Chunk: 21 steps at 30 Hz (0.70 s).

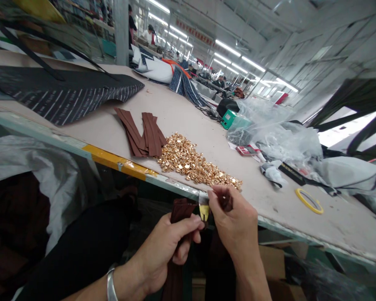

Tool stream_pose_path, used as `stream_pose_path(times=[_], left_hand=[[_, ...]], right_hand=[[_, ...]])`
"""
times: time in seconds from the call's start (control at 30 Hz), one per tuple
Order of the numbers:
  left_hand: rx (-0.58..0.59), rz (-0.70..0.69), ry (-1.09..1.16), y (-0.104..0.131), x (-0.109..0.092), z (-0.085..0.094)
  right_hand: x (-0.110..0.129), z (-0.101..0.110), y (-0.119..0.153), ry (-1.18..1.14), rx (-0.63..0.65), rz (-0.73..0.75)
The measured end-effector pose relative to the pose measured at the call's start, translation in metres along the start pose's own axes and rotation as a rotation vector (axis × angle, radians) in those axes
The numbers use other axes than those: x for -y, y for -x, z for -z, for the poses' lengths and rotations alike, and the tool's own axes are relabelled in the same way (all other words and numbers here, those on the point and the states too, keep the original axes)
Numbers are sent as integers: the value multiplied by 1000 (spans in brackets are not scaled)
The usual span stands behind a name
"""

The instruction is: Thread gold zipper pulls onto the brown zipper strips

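Observation:
My left hand (180, 242) is closed around a bundle of dark brown fabric strips (181, 210), just below the table's front edge. Its thumb points at a small forked yellow and metal piece (204, 207) at that edge. On the other side of this piece, my right hand (233, 215) has its fingers pinched together; whatever is between them is too hidden to name. Beyond my hands, a pile of small shiny gold metal pieces (188, 161) lies on the table. More brown fabric strips (150, 136) rest against the pile's left end.
Dark striped material (72, 96) covers the table's left part. To the right are a green box (228, 119), clear plastic bags (278, 133) and a yellow tape roll (309, 200). Yellow tape (115, 161) marks the table edge (163, 180). People appear in the far background.

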<state>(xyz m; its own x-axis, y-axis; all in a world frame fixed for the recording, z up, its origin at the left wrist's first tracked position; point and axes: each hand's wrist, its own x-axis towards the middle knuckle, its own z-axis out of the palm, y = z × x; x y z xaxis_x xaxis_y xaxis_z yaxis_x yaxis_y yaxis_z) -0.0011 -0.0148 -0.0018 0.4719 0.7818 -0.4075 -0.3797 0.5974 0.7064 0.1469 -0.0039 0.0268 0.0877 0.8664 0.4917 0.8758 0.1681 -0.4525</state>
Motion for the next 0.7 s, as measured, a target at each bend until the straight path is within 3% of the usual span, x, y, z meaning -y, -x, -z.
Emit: stream_pose_path(times=[0.1,0.27,0.5,0.7], left_hand=[[36,18,10,2,-1,0],[113,65,32,2,3,2],[138,153,202,1,6,5],[134,166,260,1,6,5]], right_hand=[[3,12,15,-214,82,98],[10,19,34,-324,197,219],[9,19,39,-370,183,294],[2,17,45,-505,125,228]])
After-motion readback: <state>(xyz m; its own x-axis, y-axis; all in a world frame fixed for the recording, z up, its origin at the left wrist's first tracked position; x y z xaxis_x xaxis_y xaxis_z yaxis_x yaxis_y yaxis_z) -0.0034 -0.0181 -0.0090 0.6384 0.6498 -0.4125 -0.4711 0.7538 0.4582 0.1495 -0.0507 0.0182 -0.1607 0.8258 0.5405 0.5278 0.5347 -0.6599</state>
